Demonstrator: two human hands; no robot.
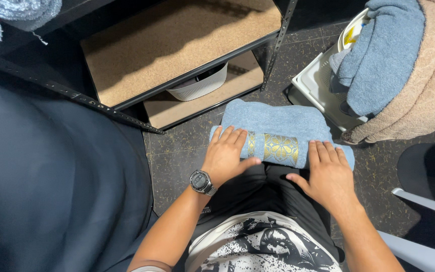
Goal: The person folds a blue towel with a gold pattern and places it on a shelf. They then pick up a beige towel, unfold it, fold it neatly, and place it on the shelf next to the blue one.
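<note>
Head view: beyond our fingers, metal shelf unit (177, 55) w/ white basket (200, 85) underneath; up-right of right hand (328, 176), white bin (318, 85) draped w/ blue and tan towels (404, 65). Folded blue towel (278, 126) w/ gold band lies on lap under both palms. Left hand (226, 156) and right hand flat, fingers spread wide, pressing it, gripping nothing.

Left hand (226, 155) and right hand (328, 174) rest flat, palms down.

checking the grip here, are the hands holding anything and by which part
Both press on a folded blue towel on the lap: left hand at its left end, right hand at its right end, flat on top, not gripped.
</note>
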